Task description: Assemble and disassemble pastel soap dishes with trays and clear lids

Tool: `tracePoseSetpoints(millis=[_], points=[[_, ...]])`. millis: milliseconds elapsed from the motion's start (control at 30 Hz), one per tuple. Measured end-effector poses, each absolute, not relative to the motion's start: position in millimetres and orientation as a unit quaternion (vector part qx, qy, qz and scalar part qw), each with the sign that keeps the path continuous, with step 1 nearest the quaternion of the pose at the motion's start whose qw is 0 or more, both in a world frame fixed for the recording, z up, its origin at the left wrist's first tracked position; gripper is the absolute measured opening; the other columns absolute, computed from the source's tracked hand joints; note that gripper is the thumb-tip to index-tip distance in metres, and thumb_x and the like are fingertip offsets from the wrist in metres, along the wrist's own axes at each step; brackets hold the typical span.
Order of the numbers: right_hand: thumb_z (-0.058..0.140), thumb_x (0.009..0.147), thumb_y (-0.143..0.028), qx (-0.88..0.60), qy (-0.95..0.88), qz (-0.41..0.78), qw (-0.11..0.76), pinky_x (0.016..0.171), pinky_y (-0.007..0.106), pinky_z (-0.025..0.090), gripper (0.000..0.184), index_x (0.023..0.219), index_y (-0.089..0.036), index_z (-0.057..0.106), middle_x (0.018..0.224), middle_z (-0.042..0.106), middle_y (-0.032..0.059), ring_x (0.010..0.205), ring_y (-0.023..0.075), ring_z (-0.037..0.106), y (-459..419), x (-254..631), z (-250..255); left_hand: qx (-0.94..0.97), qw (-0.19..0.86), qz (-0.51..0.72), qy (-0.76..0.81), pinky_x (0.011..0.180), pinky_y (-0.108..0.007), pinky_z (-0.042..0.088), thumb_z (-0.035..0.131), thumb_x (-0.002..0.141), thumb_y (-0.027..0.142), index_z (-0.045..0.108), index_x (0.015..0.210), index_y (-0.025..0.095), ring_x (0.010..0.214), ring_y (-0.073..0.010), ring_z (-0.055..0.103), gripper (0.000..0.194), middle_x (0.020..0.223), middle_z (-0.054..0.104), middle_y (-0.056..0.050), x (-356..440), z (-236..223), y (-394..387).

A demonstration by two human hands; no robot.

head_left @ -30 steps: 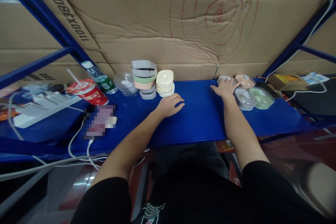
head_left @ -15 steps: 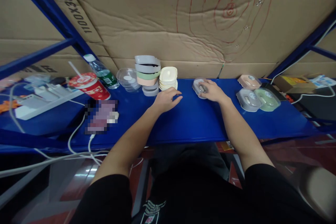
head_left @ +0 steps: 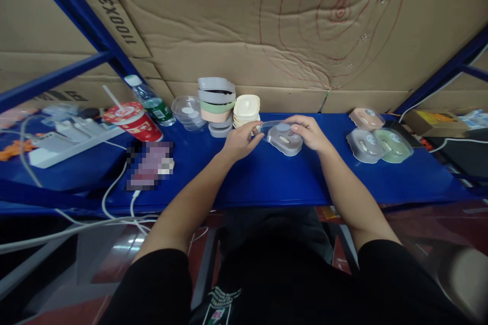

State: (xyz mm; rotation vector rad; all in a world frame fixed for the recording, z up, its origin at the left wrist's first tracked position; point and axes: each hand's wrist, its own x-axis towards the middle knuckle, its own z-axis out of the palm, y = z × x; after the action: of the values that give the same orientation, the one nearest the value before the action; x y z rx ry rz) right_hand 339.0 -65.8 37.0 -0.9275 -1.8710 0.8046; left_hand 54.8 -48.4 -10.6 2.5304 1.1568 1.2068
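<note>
On the glossy blue tabletop (head_left: 267, 183), the left hand (head_left: 241, 141) and right hand (head_left: 308, 133) pinch opposite sides of a thin, clear plastic lid (head_left: 270, 127) over a shallow grey plastic box (head_left: 290, 149), the lid probably light, springy and slippery, best held by its rim.

Left hand (head_left: 241, 141) near right hand (head_left: 309, 133), both half-curled

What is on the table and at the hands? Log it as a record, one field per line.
Left hand: pinching a clear lid by its left edge
Right hand: at the lid's right side; grip unclear
Between hands: grey container, partly overlapped by the lid
Right group: peach container; second grey container; green container
Far left: red cup; bottle
Table: blue
</note>
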Motion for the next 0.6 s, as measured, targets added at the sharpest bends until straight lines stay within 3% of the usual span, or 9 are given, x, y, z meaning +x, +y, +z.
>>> tracePoseSetpoints(millis=[133, 300, 367, 433, 600], points=[[0.070, 0.087, -0.085, -0.339, -0.729, 0.411, 0.430, 0.075, 0.036, 0.064, 0.066, 0.105, -0.023, 0.085, 0.099, 0.084, 0.0071, 0.084, 0.0218, 0.078, -70, 320, 31, 0.804, -0.021, 0.462, 0.374, 0.082, -0.033, 0.059, 0.050, 0.108, 0.038, 0.080, 0.117, 0.017, 0.085, -0.0209, 0.077, 0.037, 0.100, 0.083, -0.010, 49, -5, -49], [0.063, 0.085, -0.094, -0.352, -0.706, 0.364, 0.496, 0.091, 0.045, 0.066, 0.079, 0.124, -0.027, 0.080, 0.114, 0.084, 0.0098, 0.104, 0.0275, 0.081, -68, 315, 25, 0.645, -0.058, 0.613, 0.453, 0.098, -0.038, 0.059, 0.053, 0.105, 0.034, 0.077, 0.120, 0.017, 0.104, -0.0240, 0.077, 0.034, 0.114, 0.081, -0.012, 13, 12, -33], [0.064, 0.088, -0.090, -0.377, -0.699, 0.321, 0.516, 0.097, 0.049, 0.064, 0.074, 0.126, -0.028, 0.079, 0.115, 0.084, 0.0099, 0.106, 0.0281, 0.081, -64, 318, 24, 0.525, -0.048, 0.675, 0.516, 0.095, -0.038, 0.060, 0.051, 0.105, 0.027, 0.071, 0.134, 0.015, 0.098, -0.0220, 0.076, 0.037, 0.113, 0.078, -0.011, -10, 22, -22], [0.065, 0.090, -0.088, -0.399, -0.697, 0.285, 0.524, 0.099, 0.051, 0.064, 0.072, 0.127, -0.027, 0.077, 0.114, 0.084, 0.0102, 0.106, 0.0284, 0.080, -60, 323, 22, 0.440, -0.016, 0.693, 0.571, 0.088, -0.036, 0.060, 0.045, 0.105, 0.019, 0.062, 0.145, 0.014, 0.084, -0.0193, 0.072, 0.044, 0.095, 0.074, -0.005, -35, 29, -12], [0.066, 0.088, -0.089, -0.436, -0.716, 0.219, 0.499, 0.098, 0.053, 0.063, 0.078, 0.135, -0.027, 0.073, 0.116, 0.084, 0.0111, 0.109, 0.0308, 0.079, -52, 329, 18, 0.324, -0.003, 0.690, 0.647, 0.084, -0.030, 0.056, 0.047, 0.095, -0.001, 0.067, 0.129, 0.008, 0.077, -0.0134, 0.064, 0.041, 0.088, 0.065, 0.000, -82, 30, 9]])
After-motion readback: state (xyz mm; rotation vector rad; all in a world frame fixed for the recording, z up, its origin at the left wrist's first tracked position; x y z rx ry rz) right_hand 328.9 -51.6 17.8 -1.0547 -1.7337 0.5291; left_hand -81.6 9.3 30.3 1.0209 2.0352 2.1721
